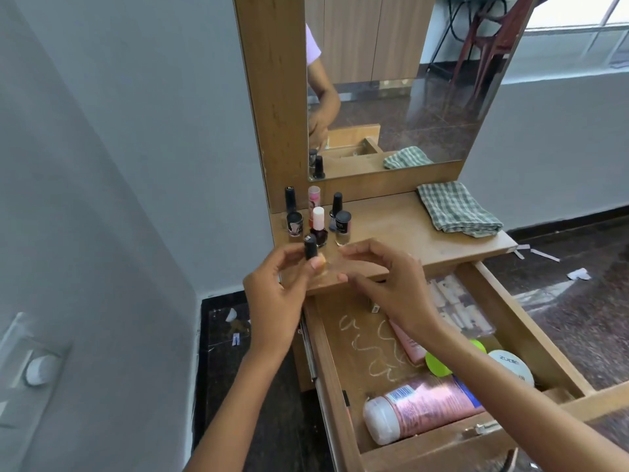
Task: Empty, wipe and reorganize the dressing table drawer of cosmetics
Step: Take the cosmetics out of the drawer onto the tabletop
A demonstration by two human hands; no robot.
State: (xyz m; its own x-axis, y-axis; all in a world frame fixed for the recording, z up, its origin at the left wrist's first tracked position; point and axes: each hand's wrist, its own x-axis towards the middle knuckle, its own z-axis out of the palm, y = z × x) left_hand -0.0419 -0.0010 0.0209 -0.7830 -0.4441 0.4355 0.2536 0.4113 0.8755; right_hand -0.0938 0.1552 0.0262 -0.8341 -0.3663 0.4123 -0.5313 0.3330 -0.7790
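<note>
My left hand [277,298] holds a small nail polish bottle [311,250] with a black cap, just above the front left of the dressing table top [401,226]. My right hand [384,277] hovers beside it with fingers spread and nothing in it. Behind them several nail polish bottles [318,229] and a pink tube [313,199] stand upright on the top. The wooden drawer [531,335] is pulled open below, holding a pink bottle [422,407] lying down, a pink tube [410,342], a lime green lid [437,364], a white round jar [510,366] and a clear packet [456,304].
A folded green checked cloth [456,209] lies on the right of the table top. The mirror [391,80] stands behind. White squiggly marks [371,338] cover the drawer's bare floor. A grey wall [119,165] is close on the left, and paper scraps [578,274] lie on the dark floor.
</note>
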